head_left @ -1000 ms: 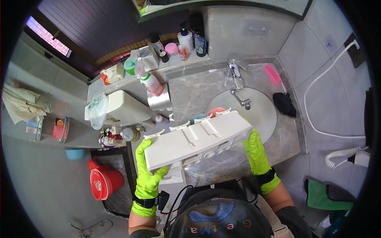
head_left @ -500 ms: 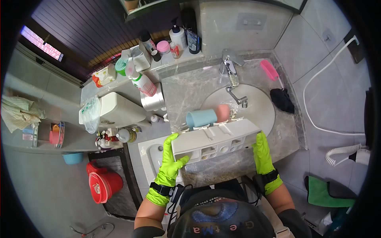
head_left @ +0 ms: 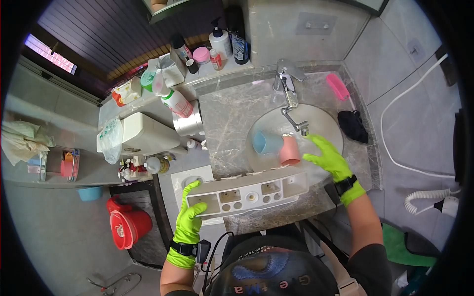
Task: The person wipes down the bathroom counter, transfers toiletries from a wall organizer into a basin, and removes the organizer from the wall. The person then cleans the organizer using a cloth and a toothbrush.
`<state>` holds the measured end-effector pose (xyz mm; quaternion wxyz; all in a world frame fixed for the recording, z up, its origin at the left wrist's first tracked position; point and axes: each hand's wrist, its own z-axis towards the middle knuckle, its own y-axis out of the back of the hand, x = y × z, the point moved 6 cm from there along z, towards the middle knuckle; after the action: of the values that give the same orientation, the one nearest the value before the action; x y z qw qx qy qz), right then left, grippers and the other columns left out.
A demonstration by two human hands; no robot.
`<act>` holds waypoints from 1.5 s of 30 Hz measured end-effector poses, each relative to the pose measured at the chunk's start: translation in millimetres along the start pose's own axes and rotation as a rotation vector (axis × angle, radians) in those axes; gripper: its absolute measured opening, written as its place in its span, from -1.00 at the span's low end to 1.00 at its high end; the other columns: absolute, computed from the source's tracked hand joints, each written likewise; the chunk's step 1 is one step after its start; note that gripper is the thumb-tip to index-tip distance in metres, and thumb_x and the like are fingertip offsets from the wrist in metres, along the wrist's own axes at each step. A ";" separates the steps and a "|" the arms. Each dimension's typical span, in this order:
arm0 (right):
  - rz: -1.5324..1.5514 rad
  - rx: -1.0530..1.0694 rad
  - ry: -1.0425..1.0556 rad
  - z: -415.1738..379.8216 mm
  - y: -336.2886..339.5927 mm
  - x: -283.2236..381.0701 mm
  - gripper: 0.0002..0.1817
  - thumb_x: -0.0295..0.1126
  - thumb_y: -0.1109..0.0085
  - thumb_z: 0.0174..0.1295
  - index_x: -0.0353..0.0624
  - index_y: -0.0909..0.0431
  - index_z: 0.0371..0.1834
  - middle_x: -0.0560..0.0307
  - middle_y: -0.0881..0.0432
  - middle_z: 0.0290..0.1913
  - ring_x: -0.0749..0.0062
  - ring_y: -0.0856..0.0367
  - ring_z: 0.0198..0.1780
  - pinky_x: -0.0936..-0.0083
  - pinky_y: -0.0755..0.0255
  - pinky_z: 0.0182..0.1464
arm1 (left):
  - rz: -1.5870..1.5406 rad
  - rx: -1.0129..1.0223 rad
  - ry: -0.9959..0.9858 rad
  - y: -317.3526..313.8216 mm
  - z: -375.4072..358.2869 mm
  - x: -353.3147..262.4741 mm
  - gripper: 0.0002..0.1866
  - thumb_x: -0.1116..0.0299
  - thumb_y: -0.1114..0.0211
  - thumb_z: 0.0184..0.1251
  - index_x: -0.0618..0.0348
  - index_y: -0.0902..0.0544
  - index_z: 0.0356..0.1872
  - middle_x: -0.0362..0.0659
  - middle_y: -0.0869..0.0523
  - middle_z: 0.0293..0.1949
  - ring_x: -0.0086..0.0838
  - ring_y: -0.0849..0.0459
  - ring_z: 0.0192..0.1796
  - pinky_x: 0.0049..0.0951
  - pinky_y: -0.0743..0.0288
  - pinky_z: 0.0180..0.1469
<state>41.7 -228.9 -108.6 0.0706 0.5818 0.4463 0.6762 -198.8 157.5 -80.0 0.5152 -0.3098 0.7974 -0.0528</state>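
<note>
My left hand (head_left: 192, 213), in a green glove, grips the left end of a long white toothbrush holder (head_left: 252, 191), which rests along the front edge of the marble counter (head_left: 227, 123). My right hand (head_left: 328, 155), also gloved, is spread open over the sink basin (head_left: 323, 129), just right of a pink cup (head_left: 290, 150). A blue cup (head_left: 264, 142) lies on its side beside the pink one in the basin. The faucet (head_left: 292, 111) reaches over the sink behind them.
Bottles and jars (head_left: 219, 47) crowd the ledge behind the sink. A pink brush (head_left: 338, 87) and a black cloth (head_left: 353, 127) lie right of the basin. A white toilet tank (head_left: 148, 133) stands left, a red bucket (head_left: 129, 225) on the floor, a white hose (head_left: 395, 128) on the right wall.
The holder came down from a raised tilt onto the counter's front edge. The two cups dropped into the basin. My right hand let go of the holder and moved over the sink.
</note>
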 end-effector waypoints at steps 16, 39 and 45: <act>-0.370 0.392 -0.223 74.9 -83.8 -62.0 -0.50 -0.38 -0.22 0.18 -0.13 -0.60 0.25 -0.23 -0.75 -0.15 -0.09 -0.76 -0.18 0.11 -0.61 -0.14 | -0.409 -0.345 0.008 66.2 -65.2 44.2 -0.26 0.28 -0.34 0.18 0.28 -0.44 0.43 0.07 -0.64 0.29 0.00 -0.64 0.28 0.10 -0.48 0.39; -0.004 0.363 -0.252 119.7 -117.4 -89.5 0.01 -0.77 -0.28 -0.06 0.18 -0.34 0.57 -0.30 -0.46 0.38 0.09 -0.69 0.14 0.32 -0.63 0.05 | -0.012 -0.304 -0.361 21.4 -75.5 -52.3 -0.01 0.29 -0.60 -0.17 0.05 -0.37 0.45 -0.09 -0.54 0.32 -0.20 -0.51 0.38 -0.15 -0.34 0.49; 0.559 0.351 -0.442 102.3 -135.3 -84.7 -0.12 -0.74 -0.28 -0.07 -0.06 -0.44 0.48 -0.10 -0.67 0.14 0.18 -0.66 0.13 0.38 -0.57 0.09 | 0.017 -0.237 -0.372 31.0 -76.3 -59.7 -0.08 0.37 -0.55 -0.01 0.04 -0.33 0.48 -0.08 -0.51 0.35 -0.21 -0.49 0.41 -0.16 -0.34 0.49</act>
<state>97.8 -147.6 -270.4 -0.1223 0.8157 0.3538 0.4410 -261.0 197.2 -10.0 0.6140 -0.3657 0.6917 0.1039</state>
